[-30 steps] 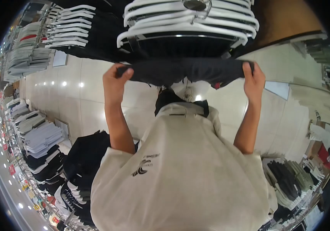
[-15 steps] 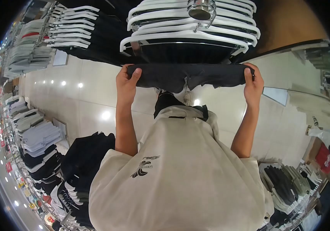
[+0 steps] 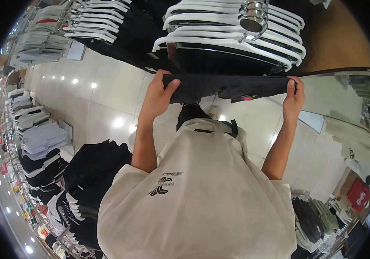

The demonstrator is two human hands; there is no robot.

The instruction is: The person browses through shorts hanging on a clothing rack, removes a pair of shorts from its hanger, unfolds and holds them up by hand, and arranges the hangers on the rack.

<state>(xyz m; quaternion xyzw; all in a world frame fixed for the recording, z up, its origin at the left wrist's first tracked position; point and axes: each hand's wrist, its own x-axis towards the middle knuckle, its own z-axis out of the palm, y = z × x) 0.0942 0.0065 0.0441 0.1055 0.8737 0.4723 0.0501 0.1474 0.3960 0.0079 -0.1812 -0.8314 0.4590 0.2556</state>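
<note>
A black garment [image 3: 202,86] is stretched out sideways between my hands, its straight upper edge pulled nearly level. My left hand [image 3: 157,98] pinches the left end, thumb on the near side. At the opposite end, my right hand [image 3: 294,97] grips the other corner with its thumb in front. A small red and yellow-green patch [image 3: 248,98] shows on the cloth's lower right part. The exact kind of garment cannot be made out from this angle. Just beyond it, white hangers [image 3: 223,41] carry dark clothes on a metal rail fitting [image 3: 253,21].
More white hangers [image 3: 96,21] with dark clothes hang at the upper left. Light clothes [image 3: 44,146] and black clothes [image 3: 94,172] line the left side. Grey-green garments [image 3: 318,216] and a red item [image 3: 358,195] are at lower right. Shiny floor tiles [image 3: 107,97] lie below.
The view has shifted, so the rack and hands appear farther right. The garment has turned or flapped slightly, bringing the coloured patch into sight. Both hands keep hold of its ends.
</note>
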